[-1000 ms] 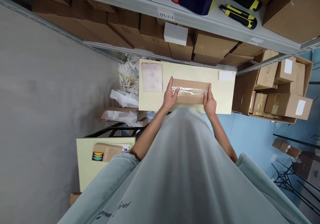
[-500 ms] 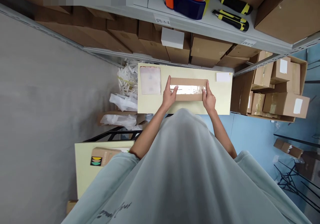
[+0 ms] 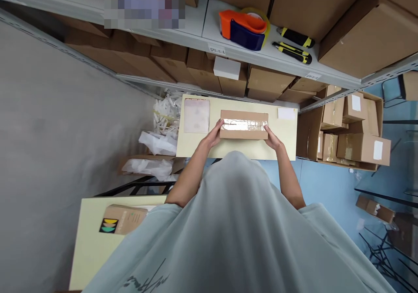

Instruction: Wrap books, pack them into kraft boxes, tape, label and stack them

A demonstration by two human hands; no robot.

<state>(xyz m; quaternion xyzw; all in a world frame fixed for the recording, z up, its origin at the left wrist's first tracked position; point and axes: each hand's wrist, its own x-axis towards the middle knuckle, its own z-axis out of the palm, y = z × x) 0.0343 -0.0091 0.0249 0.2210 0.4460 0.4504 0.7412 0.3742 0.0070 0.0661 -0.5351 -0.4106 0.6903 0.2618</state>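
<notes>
A closed cardboard box [image 3: 244, 133] with a strip of shiny clear tape along its top is held between my two hands over the pale yellow table [image 3: 196, 147]. My left hand [image 3: 214, 135] grips the box's left end, thumb near the end of the tape. At the right end, my right hand [image 3: 272, 138] presses with its thumb by the tape; its other fingers are partly hidden. Left of the box lies a whitish translucent packet [image 3: 197, 116]. A small white paper stack [image 3: 286, 113] lies at the table's right back corner.
Above the table's back runs a grey shelf [image 3: 281, 69] with an orange and blue tape dispenser [image 3: 244, 29] and two utility knives [image 3: 294, 47]. At right stands a large carton [image 3: 307, 132] of smaller boxes. White plastic wrapping [image 3: 158, 143] lies left; a side table [image 3: 88, 249] holds another box [image 3: 124, 220].
The view has tilted up, showing more of the shelf. My hands have shifted their hold toward the box's near corners, and my thumbs have moved outward from its top.
</notes>
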